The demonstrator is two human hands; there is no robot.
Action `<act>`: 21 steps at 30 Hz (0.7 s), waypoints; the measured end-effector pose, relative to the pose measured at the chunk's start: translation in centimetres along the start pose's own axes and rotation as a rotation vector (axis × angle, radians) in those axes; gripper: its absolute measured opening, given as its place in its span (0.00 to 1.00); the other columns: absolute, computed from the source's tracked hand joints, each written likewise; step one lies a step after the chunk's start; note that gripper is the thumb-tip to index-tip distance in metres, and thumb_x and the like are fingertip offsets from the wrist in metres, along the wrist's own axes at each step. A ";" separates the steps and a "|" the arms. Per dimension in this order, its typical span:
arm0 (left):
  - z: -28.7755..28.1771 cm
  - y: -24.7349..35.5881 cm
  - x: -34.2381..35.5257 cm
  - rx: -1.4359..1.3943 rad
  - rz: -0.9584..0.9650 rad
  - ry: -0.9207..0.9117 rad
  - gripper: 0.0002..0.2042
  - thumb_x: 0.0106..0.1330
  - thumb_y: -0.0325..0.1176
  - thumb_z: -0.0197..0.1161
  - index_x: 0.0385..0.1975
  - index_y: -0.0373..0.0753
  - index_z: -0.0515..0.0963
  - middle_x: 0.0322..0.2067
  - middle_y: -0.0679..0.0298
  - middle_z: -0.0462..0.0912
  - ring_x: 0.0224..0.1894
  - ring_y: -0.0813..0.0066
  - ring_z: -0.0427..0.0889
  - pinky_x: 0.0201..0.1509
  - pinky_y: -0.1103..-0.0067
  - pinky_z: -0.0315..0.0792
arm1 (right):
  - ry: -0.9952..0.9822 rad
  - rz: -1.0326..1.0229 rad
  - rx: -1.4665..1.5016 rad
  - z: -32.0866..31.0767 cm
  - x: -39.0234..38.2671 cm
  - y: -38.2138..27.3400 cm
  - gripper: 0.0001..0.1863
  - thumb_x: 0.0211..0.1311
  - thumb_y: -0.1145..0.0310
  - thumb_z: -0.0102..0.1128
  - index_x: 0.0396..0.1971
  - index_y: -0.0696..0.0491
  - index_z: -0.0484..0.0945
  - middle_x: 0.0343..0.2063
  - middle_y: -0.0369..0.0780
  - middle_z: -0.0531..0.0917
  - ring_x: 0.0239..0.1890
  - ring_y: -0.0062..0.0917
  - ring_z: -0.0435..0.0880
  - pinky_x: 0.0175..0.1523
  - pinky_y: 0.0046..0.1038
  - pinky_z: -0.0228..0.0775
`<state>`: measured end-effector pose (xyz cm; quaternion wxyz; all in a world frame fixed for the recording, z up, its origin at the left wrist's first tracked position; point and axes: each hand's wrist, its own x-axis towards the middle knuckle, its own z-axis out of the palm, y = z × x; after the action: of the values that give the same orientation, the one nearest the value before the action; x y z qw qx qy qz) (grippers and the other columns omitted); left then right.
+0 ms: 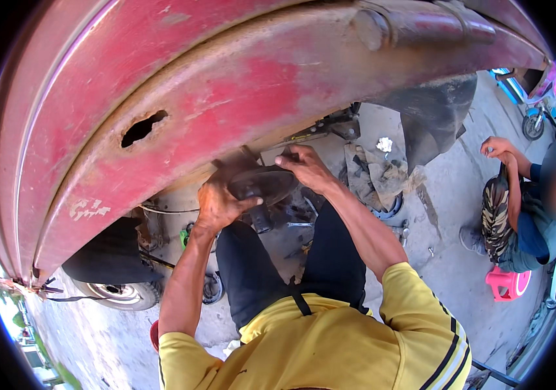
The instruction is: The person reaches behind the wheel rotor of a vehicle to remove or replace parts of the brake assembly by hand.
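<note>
A dark, dished round metal part (266,184), with a stubby cylinder below its middle, sits under the rusty red vehicle panel (239,91). My left hand (218,203) grips its left side, thumb across the near face and the other fingers partly hidden behind. At its upper right edge, my right hand (305,168) is closed with fingers curled; the exact contact of the fingertips is hard to make out. Below the part, between my knees, a wrench (300,225) lies on the ground among dark parts.
Dirty cloth or cardboard (368,175) lies right of my right hand, beneath a hanging black flap (439,114). A wheel (119,294) is at lower left. Another person (531,221) sits at the right by a pink stool (507,284). Small metal tools (405,233) lie on the concrete.
</note>
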<state>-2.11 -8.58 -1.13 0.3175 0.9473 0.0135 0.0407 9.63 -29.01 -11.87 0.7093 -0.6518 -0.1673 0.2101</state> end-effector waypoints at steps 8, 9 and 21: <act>0.1 0.2 0.2 -0.070 0.031 0.015 0.34 0.39 0.39 0.87 0.50 0.35 0.83 0.42 0.53 0.89 0.45 0.58 0.88 0.52 0.68 0.79 | 0.048 -0.037 -0.137 0.0 0.1 -0.3 0.15 0.67 0.62 0.69 0.39 0.60 0.82 0.28 0.37 0.82 0.33 0.19 0.75 0.40 0.29 0.70; 0.1 0.1 0.2 -0.047 0.025 0.013 0.34 0.39 0.39 0.87 0.50 0.35 0.83 0.42 0.53 0.89 0.45 0.58 0.88 0.52 0.68 0.79 | 0.054 -0.040 -0.136 0.2 0.0 -1.0 0.15 0.67 0.62 0.69 0.39 0.60 0.82 0.29 0.38 0.83 0.33 0.20 0.75 0.41 0.29 0.71; 0.1 -0.3 0.3 -0.020 0.037 0.008 0.36 0.38 0.41 0.87 0.51 0.35 0.82 0.43 0.52 0.88 0.46 0.56 0.88 0.53 0.67 0.79 | 0.052 -0.054 -0.423 0.1 0.2 -3.5 0.27 0.66 0.52 0.69 0.48 0.64 0.80 0.41 0.52 0.86 0.45 0.38 0.83 0.53 0.36 0.74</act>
<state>-1.81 -8.36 -1.39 0.3262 0.9439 -0.0032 0.0506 9.97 -29.01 -8.43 0.5663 -0.7864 -0.2069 0.1342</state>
